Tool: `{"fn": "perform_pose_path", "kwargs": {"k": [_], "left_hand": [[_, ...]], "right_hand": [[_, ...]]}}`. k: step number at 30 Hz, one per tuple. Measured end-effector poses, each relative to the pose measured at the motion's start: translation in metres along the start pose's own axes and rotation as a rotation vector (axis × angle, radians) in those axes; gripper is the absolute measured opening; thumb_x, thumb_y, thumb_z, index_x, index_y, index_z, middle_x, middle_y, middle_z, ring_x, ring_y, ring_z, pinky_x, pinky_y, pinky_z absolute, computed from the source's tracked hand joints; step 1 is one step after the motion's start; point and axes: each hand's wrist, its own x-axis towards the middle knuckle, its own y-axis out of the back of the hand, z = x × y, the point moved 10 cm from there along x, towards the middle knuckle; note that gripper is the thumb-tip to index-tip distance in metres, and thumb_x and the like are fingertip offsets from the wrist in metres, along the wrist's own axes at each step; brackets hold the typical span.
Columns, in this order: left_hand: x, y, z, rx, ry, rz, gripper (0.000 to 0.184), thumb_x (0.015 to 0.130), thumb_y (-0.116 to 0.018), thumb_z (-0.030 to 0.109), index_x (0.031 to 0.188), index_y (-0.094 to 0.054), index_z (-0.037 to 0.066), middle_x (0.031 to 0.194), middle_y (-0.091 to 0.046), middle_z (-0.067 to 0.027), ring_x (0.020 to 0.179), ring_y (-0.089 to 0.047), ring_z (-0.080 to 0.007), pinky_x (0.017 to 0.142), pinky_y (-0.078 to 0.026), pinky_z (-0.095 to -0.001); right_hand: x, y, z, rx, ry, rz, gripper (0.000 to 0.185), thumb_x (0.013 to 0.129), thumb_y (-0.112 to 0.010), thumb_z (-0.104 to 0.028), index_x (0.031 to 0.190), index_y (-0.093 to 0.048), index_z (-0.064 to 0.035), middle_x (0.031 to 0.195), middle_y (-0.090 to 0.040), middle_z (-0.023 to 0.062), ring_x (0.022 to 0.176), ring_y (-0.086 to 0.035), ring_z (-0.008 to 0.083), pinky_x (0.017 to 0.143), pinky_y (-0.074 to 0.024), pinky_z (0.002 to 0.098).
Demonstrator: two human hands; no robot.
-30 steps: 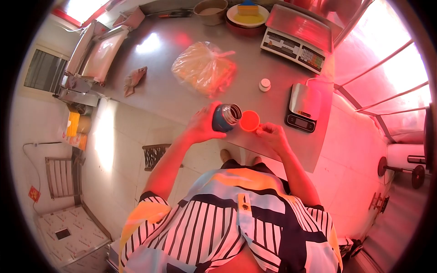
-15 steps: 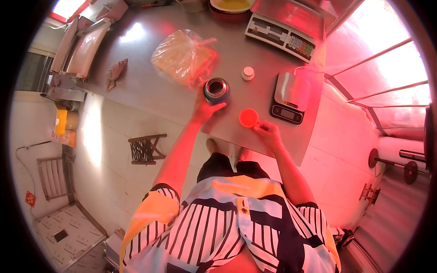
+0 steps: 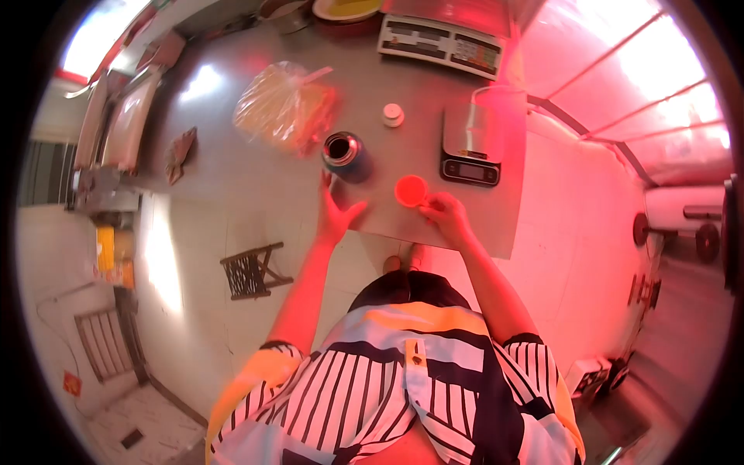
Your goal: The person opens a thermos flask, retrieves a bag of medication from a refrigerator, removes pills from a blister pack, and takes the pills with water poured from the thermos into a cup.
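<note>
Hands first, from the head camera: our left hand (image 3: 335,219) is spread wide, thumb apart from the fingers, just beside the blue bottle (image 3: 356,165), though whether a fingertip touches it we can't tell; our right hand (image 3: 449,217) pinches the orange cup (image 3: 411,191) by its handle, near the front edge of the table (image 3: 487,221). Watch that bottle, standing uncapped: one nudge from those spread fingers could topple it and send whatever's inside towards the clear bag (image 3: 271,108) behind it. Watch the cup too, because a handle-only grip could let it twist and tip, and we can't make out what's in it. Over to the right we've got the small scale (image 3: 469,136), near the cup and easy to bump or splash. Up ahead, between bag and scale, stands a white bottle (image 3: 393,115) that a long reach might clip. Farther back sits the big scale (image 3: 418,39); off left lies a crumpled cloth (image 3: 180,155), well apart from both hands, and below, a folding stool (image 3: 246,275) could catch a foot stepping left.
</note>
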Motion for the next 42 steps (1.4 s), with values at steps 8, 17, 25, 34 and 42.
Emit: {"fn": "perform_pose_path", "kwargs": {"k": [8,17,25,34,42], "left_hand": [[-0.048,-0.041,0.089,0.064,-0.082,-0.164,0.049,0.079,-0.066,0.007,0.124,-0.047,0.001,0.115,-0.054,-0.0149,0.106,-0.052,-0.03,0.09,-0.042,-0.0403],[-0.064,-0.232,0.17,0.061,-0.396,-0.635,0.035,0.078,-0.062,0.003,0.112,-0.054,0.001,0.109,-0.053,-0.0168,0.099,-0.053,-0.0346,0.082,-0.045,-0.0403],[-0.023,-0.344,0.201,0.276,-0.544,-0.547,0.038,0.081,-0.061,0.006,0.117,-0.053,0.001,0.122,-0.053,-0.0159,0.115,-0.049,-0.0349,0.095,-0.041,-0.0425],[0.025,-0.427,0.176,0.723,-0.403,-0.517,0.059,0.09,-0.053,0.044,0.129,-0.048,0.0,0.138,-0.04,-0.0199,0.128,-0.036,-0.0379,0.105,-0.028,-0.0517],[0.007,-0.409,0.158,0.881,-0.352,-0.547,0.062,0.092,-0.042,0.052,0.123,-0.052,0.0,0.138,-0.034,-0.025,0.127,-0.031,-0.0462,0.104,-0.027,-0.0566]], "right_hand": [[-0.049,0.055,-0.044,-0.382,0.22,0.276,0.037,0.068,-0.075,-0.013,0.101,-0.059,-0.0043,0.103,-0.056,0.0096,0.086,-0.059,0.0234,0.076,-0.0491,0.0334],[0.007,0.098,-0.046,-0.509,0.448,0.306,0.031,0.069,-0.072,-0.011,0.097,-0.061,-0.0043,0.106,-0.058,0.0097,0.103,-0.054,0.0286,0.085,-0.0469,0.0364],[-0.043,0.294,-0.012,0.108,0.408,0.354,0.022,0.08,-0.06,-0.003,0.101,-0.061,-0.0011,0.1,-0.062,0.0109,0.087,-0.06,0.0263,0.076,-0.0486,0.0328],[0.025,0.371,0.403,0.205,-0.551,0.212,0.042,0.09,-0.057,-0.019,0.127,-0.051,-0.0015,0.105,-0.064,0.0087,0.081,-0.062,0.0144,0.066,-0.0494,0.0259],[0.196,0.284,0.59,0.319,-0.458,0.337,0.052,0.087,-0.062,-0.024,0.131,-0.046,-0.0009,0.115,-0.057,0.0167,0.102,-0.056,0.0217,0.081,-0.0478,0.0328]]}}
